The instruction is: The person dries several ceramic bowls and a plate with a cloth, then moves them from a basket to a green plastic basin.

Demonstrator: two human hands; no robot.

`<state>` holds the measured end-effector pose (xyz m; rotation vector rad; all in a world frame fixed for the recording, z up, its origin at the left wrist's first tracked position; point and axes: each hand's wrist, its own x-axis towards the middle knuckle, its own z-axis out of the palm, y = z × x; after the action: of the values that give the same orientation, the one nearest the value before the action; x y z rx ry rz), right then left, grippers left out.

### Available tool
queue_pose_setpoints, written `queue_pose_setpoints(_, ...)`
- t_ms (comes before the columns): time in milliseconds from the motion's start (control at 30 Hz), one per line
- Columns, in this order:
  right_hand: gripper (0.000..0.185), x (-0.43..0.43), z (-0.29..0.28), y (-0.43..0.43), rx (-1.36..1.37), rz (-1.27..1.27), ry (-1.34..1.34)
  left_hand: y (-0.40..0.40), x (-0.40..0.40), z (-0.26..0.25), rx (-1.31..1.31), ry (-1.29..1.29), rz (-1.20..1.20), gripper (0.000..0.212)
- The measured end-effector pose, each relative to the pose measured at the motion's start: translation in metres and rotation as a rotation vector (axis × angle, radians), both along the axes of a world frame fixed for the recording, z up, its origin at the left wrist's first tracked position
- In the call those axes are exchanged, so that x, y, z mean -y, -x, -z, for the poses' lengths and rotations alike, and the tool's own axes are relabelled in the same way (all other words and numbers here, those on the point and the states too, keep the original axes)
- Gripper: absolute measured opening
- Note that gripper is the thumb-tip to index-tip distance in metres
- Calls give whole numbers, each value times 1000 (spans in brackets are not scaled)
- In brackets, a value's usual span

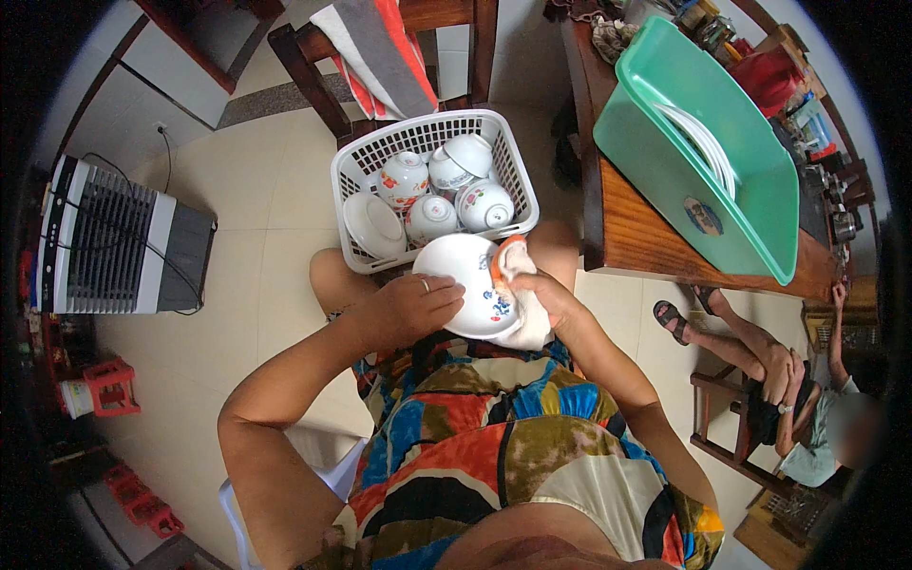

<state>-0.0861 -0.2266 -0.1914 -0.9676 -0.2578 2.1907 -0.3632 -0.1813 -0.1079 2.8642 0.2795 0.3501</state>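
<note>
Above my lap is a round white plate [456,274] with blue floral figures and a small red mark. My left hand [427,299], with a ring on one finger, grips its left edge, fingers over the face and thumb hidden. At the right rim, my right hand [545,296] holds a white and orange cloth [527,320] against the plate. Just beyond is a white plastic basket [434,122]. In it are upside-down bowls, including an orange-flowered bowl [403,177] and a pink-flowered bowl [484,205], and a plain white dish [374,224] leaning at the left.
The basket rests against a wooden chair [303,60] draped with a striped towel [381,57]. On the wooden table [641,224] at right, a green plastic tub [684,171] holds stacked white plates [702,146]. An air cooler [117,235] stands left; another person [776,385] sits at right.
</note>
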Motion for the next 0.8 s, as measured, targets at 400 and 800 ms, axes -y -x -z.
queue_pose_setpoints(400, 63, -9, -93, 47, 1163, 114, -1169, -34, 32, 45, 716, 1247, -886, 31)
queue_pose_setpoints(800, 35, -21, -44, 41, 1443, 196, -1224, -43, 22, 37, 1124, 1516, -1039, 37)
